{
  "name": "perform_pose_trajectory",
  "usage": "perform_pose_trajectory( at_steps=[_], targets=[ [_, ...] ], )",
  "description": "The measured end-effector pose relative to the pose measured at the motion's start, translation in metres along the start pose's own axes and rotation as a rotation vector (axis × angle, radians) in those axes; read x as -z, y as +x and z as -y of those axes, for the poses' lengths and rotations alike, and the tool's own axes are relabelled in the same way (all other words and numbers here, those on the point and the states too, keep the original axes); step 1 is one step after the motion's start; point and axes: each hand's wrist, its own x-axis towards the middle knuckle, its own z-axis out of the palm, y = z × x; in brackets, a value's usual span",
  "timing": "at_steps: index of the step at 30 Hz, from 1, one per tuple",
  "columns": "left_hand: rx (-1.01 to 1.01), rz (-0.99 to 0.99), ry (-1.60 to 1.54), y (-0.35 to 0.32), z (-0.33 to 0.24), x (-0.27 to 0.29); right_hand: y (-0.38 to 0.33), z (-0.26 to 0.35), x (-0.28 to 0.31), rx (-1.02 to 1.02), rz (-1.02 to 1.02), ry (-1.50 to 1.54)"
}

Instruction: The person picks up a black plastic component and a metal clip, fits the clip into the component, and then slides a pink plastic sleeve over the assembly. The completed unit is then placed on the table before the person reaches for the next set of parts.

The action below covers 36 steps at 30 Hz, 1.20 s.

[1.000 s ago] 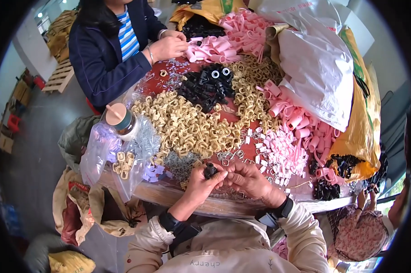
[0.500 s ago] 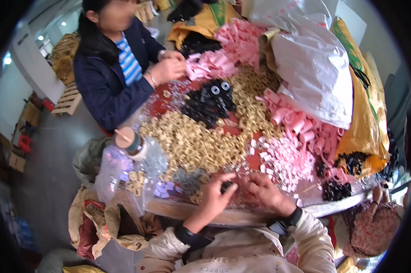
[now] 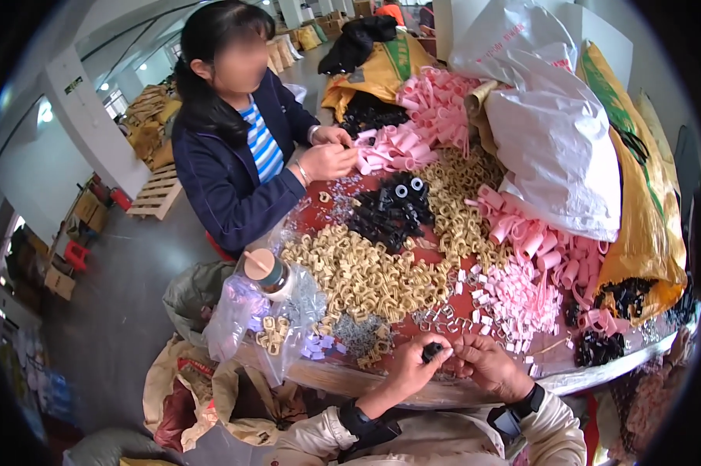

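Observation:
A small black plastic part point(image 3: 432, 352) is gripped in my left hand point(image 3: 409, 371) at the table's near edge. My right hand point(image 3: 492, 366) is closed, thumb and fingertips pinched against the left fingertips; whatever lies in that pinch is too small to make out. Just beyond both hands lie loose metal wire pieces point(image 3: 442, 317) on the red tabletop point(image 3: 463, 299). A heap of small pink and white pieces point(image 3: 521, 299) sits to the right of them. To the left spread many beige plastic clips point(image 3: 358, 272), with a grey pile of small metal parts point(image 3: 358, 335) nearer me.
Black parts point(image 3: 389, 217) are heaped mid-table. Pink tubes point(image 3: 544, 241) lie beside a white sack point(image 3: 556, 147) and a yellow sack point(image 3: 645, 233) at right. A lidded jar point(image 3: 269, 272) and plastic bags point(image 3: 234, 307) stand left. Across the table, a person's hands point(image 3: 331, 159) handle pink parts.
The view has shifted, so the table and the co-worker appear farther right and lower. My hands have come closer together, fingertips now meeting; the black part stays in my left hand.

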Motion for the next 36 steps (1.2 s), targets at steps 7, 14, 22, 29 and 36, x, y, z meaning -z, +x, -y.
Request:
perform_pose_trajectory(
  at_steps=[7, 14, 22, 29, 36],
  targets=[
    [0.06, -0.017, -0.227, -0.004, 0.003, -0.013, -0.012, -0.011, -0.009, 0.131, -0.26, -0.052],
    [-0.052, -0.19, -0.038, -0.008, 0.014, -0.029, -0.015, -0.024, 0.012, 0.256, -0.262, -0.192],
    [0.387, 0.195, -0.8, -0.01, 0.011, -0.015, -0.018, -0.018, -0.007, 0.344, -0.387, -0.498],
    [0.457, 0.226, -1.047, -0.016, 0.028, -0.002, -0.017, -0.013, -0.009, 0.556, -0.251, -0.993],
    [0.633, 0.253, -1.256, -0.028, 0.021, 0.008, -0.02, -0.004, -0.015, 0.701, -0.226, -1.229]
  ],
)
